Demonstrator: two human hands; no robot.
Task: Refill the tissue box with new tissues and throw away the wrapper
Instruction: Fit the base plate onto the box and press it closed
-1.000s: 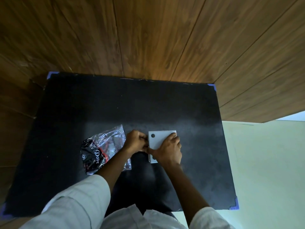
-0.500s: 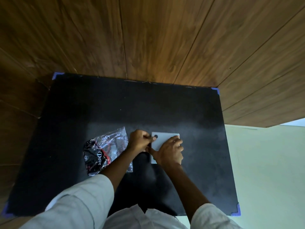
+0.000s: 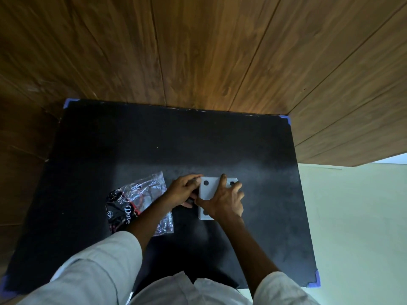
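Note:
A white square tissue box [image 3: 208, 190] lies bottom-up on the black table [image 3: 154, 150], dark round feet showing at its corners. My right hand [image 3: 224, 200] lies flat on top of it, fingers spread. My left hand [image 3: 184, 190] grips the box's left edge with curled fingers. To the left of my left forearm lies the crumpled clear plastic wrapper [image 3: 136, 201] with black and red print. No tissues are visible.
Brown wooden panel walls [image 3: 198, 51] rise right behind the table and on the right. Blue tape marks the table's corners [image 3: 285, 118]. A pale green floor [image 3: 352, 227] lies to the right.
My right hand has spread flatter over the box and shifted right, uncovering more of its left side. My left hand stays at the box's left edge. The camera has tilted slightly.

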